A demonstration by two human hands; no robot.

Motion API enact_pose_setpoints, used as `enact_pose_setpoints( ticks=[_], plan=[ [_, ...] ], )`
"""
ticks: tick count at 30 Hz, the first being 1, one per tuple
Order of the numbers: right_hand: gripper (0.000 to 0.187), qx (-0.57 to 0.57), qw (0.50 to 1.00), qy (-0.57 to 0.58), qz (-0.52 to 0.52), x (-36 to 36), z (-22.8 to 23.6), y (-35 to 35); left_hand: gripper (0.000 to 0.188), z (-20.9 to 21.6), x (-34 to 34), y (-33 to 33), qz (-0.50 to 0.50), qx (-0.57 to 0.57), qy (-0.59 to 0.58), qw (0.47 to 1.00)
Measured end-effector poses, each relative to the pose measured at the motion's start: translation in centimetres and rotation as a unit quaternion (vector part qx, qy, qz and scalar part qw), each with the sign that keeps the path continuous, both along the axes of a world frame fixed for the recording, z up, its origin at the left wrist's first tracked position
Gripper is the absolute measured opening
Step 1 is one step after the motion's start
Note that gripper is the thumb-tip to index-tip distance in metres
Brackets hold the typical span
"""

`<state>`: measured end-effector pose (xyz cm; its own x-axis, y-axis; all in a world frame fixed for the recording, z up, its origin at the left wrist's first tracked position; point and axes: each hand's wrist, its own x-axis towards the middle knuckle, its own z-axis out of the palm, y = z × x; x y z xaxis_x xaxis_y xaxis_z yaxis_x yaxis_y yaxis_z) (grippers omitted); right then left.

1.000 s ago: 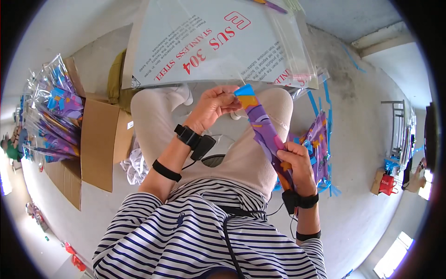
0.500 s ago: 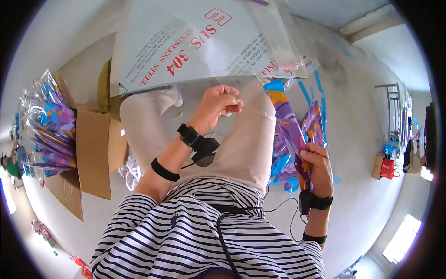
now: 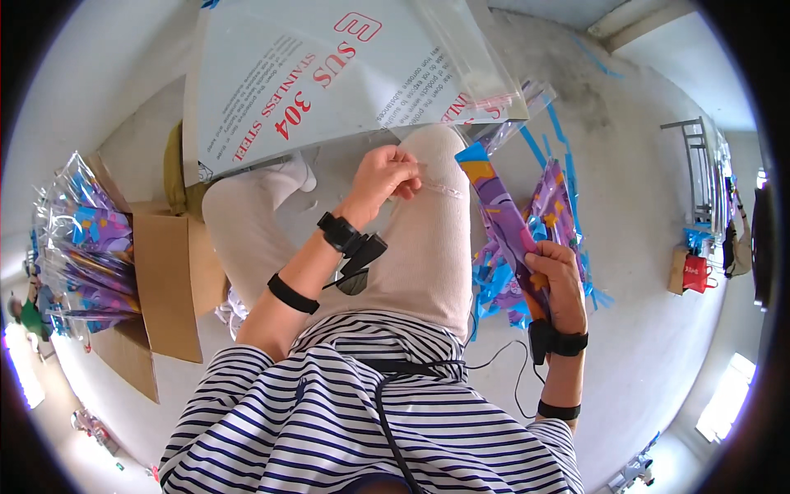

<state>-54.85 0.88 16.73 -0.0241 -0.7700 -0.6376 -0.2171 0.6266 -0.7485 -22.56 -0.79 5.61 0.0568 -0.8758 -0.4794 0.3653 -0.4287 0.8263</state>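
My left hand (image 3: 388,183) is closed in a pinch above my knee, its fingertips at one end of a thin clear plastic strip (image 3: 444,191) that lies across my trouser leg. In my right hand (image 3: 559,284), thumb on top, is a long folded purple plastic wrapper (image 3: 512,224) printed with orange shapes and a blue end. It slants up and leftward beside my leg. Past my knees lies a grey sheet-metal board (image 3: 346,74) with red and black print, with clear plastic film (image 3: 461,49) over its right part.
An open cardboard box (image 3: 169,280) stands at left, with purple wrappers in clear film (image 3: 99,247) beside it. More purple and blue wrappers (image 3: 494,280) lie on the floor under my right hand. Blue tape strips (image 3: 566,165) and a black cable (image 3: 514,346) lie nearby.
My left fingers have closed in on the clear strip on my leg. The purple wrapper in my right hand has shifted slightly left. The whole view has turned a little.
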Motion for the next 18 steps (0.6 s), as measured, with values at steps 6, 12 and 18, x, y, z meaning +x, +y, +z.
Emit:
enact_pose_setpoints(
  ticks=[6,12,18],
  plan=[
    [0.025,-0.026,0.999,-0.025,-0.024,0.1,-0.9,0.4,0.018,-2.0,-0.6,1.5,-0.02,-0.017,-0.107,0.994],
    [0.026,0.005,1.0,-0.012,-0.023,0.1,-1.4,0.3,0.013,-3.1,-0.1,2.5,-0.071,-0.048,-0.178,0.98],
    [0.027,-0.026,1.0,-0.014,-0.005,0.2,-1.3,0.9,0.008,5.9,2.0,3.1,0.009,-0.108,0.105,0.989]
  ],
)
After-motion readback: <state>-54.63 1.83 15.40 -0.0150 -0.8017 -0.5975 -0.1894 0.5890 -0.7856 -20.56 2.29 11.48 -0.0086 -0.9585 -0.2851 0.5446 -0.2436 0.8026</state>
